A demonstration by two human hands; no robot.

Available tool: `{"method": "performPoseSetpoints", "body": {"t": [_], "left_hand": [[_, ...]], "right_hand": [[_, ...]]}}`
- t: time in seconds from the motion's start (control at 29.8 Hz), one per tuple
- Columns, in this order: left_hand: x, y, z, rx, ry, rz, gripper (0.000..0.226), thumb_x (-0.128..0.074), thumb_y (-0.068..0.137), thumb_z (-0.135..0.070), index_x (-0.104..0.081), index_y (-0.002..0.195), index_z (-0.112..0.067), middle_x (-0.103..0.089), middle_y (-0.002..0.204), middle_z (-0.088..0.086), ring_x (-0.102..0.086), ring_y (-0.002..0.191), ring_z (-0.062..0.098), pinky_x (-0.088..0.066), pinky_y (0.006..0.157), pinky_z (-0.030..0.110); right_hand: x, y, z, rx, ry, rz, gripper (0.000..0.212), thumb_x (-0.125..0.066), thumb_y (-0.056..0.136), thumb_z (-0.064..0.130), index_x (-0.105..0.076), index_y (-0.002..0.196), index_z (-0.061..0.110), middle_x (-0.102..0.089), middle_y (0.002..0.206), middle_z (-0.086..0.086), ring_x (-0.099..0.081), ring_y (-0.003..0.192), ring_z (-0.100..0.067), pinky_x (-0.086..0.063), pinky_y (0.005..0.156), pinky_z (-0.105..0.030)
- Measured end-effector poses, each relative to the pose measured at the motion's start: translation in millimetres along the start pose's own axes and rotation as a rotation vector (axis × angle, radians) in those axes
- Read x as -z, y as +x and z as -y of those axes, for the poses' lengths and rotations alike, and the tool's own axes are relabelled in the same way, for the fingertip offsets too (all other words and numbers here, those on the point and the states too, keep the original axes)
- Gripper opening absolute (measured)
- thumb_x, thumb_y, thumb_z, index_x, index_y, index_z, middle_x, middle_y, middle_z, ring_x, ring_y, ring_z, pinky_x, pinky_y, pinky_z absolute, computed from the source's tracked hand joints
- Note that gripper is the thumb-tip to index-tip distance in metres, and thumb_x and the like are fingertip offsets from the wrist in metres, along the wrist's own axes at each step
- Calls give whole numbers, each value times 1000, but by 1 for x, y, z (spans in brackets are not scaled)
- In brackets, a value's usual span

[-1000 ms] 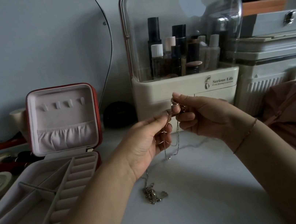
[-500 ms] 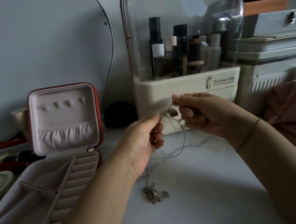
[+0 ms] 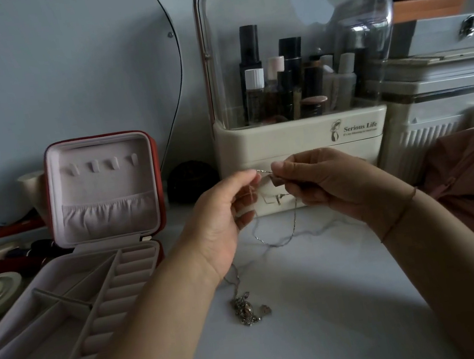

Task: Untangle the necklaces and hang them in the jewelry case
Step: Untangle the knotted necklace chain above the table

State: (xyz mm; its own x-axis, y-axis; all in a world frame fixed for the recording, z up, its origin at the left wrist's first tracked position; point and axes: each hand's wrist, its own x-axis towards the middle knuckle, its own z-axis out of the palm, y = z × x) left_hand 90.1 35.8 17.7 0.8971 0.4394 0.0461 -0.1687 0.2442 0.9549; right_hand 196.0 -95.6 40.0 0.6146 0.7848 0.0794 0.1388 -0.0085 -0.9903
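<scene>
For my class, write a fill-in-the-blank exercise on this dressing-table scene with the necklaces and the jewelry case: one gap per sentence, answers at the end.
The jewelry case stands ____, its lid upright.
The hooks in its lid number ____, and nothing hangs on them.
The left hand and right hand pinch a thin chain, while a knotted clump of necklaces lies on the ____.
The cream organiser behind the hands reads Serious ____.
Missing words: open; four; table; Life.
</scene>
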Motion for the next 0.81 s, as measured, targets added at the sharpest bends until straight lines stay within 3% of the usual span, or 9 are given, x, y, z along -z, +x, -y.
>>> {"method": "performPoseSetpoints", "body": {"t": [0.07, 0.13, 0.27, 0.44, 0.64, 0.81], "left_hand": [[0, 0, -2, -1, -78, -13, 17, -56, 86, -24, -64, 72, -22, -61, 79, -4, -52, 77, 9, -38, 73, 26], [0, 1, -4, 12, -148, -46, 16, -54, 87, -24, -61, 73, -20, -62, 77, -3, -53, 74, 9, -39, 71, 25], [3, 4, -6, 60, -214, -90, 15, -52, 87, -23, -57, 73, -20, -66, 77, -1, -59, 76, 12, -42, 71, 26], [6, 3, -6, 56, -295, -93, 21, -52, 88, -21, -52, 69, -16, -58, 57, -1, -59, 57, 13, -49, 69, 29], [10, 7, -2, 115, -78, -181, 26, -55, 89, -27, -53, 64, -17, -43, 49, -6, -35, 40, 7, -33, 44, 21], [6, 4, 3, 92, 129, -158, 22, -61, 87, -23, -65, 66, -17, -57, 54, -6, -50, 52, 8, -42, 55, 22]], "right_hand": [[2, 0, 0, 9, -9, -22, 43, -64, 71, 33, -61, 87, -7, -58, 61, -5, -29, 42, -7, -22, 42, -17], [5, 0, 1, 16, 26, -63, 31, -65, 72, 31, -61, 75, 1, -62, 68, -5, -31, 42, -5, -23, 43, -17], [14, 1, 0, 0, 124, -167, 26, -67, 69, 30, -64, 81, 8, -65, 78, -2, -38, 49, -6, -30, 44, -15], [17, 1, 2, 9, 237, -190, 16, -66, 71, 28, -62, 74, 12, -57, 66, 1, -39, 48, -5, -31, 42, -14], [22, 3, 2, 12, 280, -222, 14, -66, 73, 28, -60, 75, 15, -40, 58, 4, -30, 46, -6, -26, 41, -15], [18, 2, 2, 38, 256, -117, 16, -62, 75, 23, -63, 80, 8, -44, 58, 3, -33, 46, -5, -29, 44, -14]]}}
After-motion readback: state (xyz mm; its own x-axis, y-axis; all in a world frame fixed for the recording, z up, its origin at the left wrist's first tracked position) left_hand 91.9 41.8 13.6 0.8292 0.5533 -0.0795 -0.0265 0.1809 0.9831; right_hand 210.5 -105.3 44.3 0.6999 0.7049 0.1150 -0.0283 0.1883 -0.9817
